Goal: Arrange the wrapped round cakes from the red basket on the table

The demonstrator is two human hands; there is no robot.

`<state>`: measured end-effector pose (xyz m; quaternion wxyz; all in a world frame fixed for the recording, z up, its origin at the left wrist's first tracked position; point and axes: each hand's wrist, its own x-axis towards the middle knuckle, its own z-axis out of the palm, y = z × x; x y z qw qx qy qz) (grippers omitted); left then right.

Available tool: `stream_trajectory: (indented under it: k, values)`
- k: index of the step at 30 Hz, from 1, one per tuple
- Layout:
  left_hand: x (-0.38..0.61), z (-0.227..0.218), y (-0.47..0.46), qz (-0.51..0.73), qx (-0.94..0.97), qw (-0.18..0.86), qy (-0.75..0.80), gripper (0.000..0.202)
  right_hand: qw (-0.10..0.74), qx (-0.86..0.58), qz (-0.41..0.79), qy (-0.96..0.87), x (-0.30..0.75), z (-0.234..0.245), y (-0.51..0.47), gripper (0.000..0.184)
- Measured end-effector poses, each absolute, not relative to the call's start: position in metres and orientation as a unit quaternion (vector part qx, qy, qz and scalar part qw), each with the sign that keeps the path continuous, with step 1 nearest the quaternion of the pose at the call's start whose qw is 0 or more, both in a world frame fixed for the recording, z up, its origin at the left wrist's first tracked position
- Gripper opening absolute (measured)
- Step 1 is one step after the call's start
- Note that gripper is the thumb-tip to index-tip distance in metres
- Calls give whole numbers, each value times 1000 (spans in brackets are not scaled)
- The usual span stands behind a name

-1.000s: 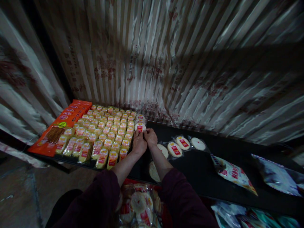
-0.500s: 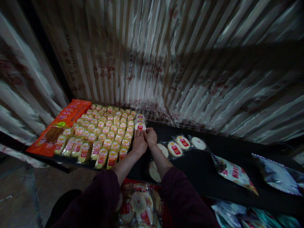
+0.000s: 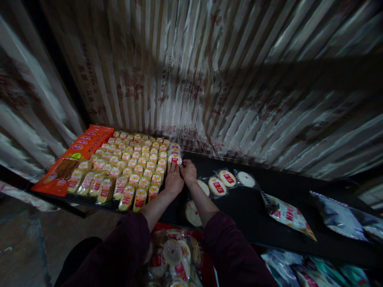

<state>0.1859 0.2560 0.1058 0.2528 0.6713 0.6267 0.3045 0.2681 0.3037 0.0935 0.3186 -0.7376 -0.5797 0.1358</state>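
Note:
In the head view, my left hand (image 3: pixel 174 180) and my right hand (image 3: pixel 188 171) meet at the near edge of a white round pastry (image 3: pixel 174 160) in clear wrap with a red label. My left fingers press on its wrapper. The right fingers are curled at its right edge, pinching the wrapper. Similar wrapped pastries (image 3: pixel 174 147) line up just behind it. To the left stand close rows of small yellow wrapped cakes (image 3: pixel 131 163). Right of my hands, several loose round pastries, such as a red-labelled one (image 3: pixel 217 186), lie on the black shelf (image 3: pixel 236 215).
Orange snack bags (image 3: pixel 67 169) overlap at the shelf's left end. White printed bags, such as one with red lettering (image 3: pixel 290 215), lie at the right. Below the front edge sits a red box of wrapped pastries (image 3: pixel 173 255). A striped, wrinkled sheet (image 3: pixel 179 79) hangs behind.
The whole view has shifted slightly, so the shelf items appear a little further left. Both hands stay at the same pastry, with hardly any movement against it.

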Motion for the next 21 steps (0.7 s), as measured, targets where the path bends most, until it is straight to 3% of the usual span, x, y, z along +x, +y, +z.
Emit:
stream_trajectory:
  k: [21]
  values:
    - [191,117,154,245,735,250,581,42,339,-678,140,-637,297,123,193,24]
